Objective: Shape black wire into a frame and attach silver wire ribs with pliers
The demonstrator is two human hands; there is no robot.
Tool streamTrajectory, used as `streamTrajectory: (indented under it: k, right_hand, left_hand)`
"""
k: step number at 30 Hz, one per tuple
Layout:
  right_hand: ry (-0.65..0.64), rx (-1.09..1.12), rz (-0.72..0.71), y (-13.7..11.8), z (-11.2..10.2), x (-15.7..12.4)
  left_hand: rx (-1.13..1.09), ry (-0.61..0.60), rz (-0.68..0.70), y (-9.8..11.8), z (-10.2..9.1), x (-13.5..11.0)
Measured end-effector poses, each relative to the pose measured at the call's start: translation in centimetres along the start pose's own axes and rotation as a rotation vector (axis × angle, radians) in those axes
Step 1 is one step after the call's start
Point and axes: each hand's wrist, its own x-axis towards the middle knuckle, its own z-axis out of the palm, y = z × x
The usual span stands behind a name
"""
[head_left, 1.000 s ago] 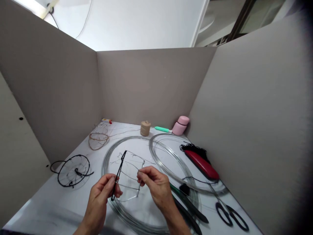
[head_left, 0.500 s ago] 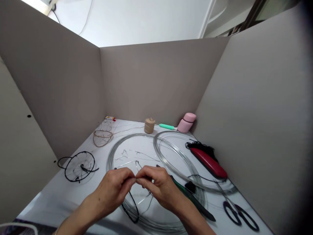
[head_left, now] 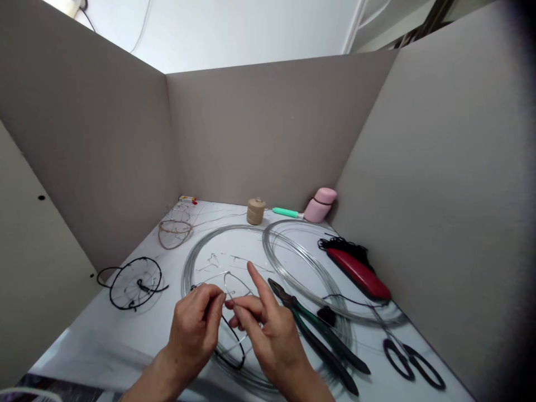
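Pinched in left hand (head_left: 193, 326) and right hand (head_left: 270, 338) grips, forefinger lifted toward twelve o'clock: wire frame (head_left: 239, 279), likely light, springy, easily kinked, best held at bends.

Shiny bare metal wire coils (head_left: 293, 262) lie on a glossy white table (head_left: 104, 340) between matt grey boards (head_left: 259, 128).

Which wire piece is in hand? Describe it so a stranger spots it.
Find the large silver wire coil lying mid-table. Over its near edge, the left hand and right hand pinch a small bent frame of thin silver and black wire. Unlike the round black wire cage lying left, it is held.
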Motion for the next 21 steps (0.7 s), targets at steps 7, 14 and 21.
streamTrajectory:
  k: [7,14,21]
  right_hand:
    - [0.08,0.012,0.009,0.1,0.5,0.0]
    - [0.234,-0.216,-0.126,0.8,1.5,-0.5]
    - [0.274,-0.508,-0.274,1.2,1.9,0.2]
  left_hand:
    - [0.129,-0.059,0.239,0.1,-0.2,0.4]
    - [0.201,-0.156,0.322,-0.4,-0.7,0.7]
    - [0.27,-0.144,0.339,-0.3,-0.4,0.8]
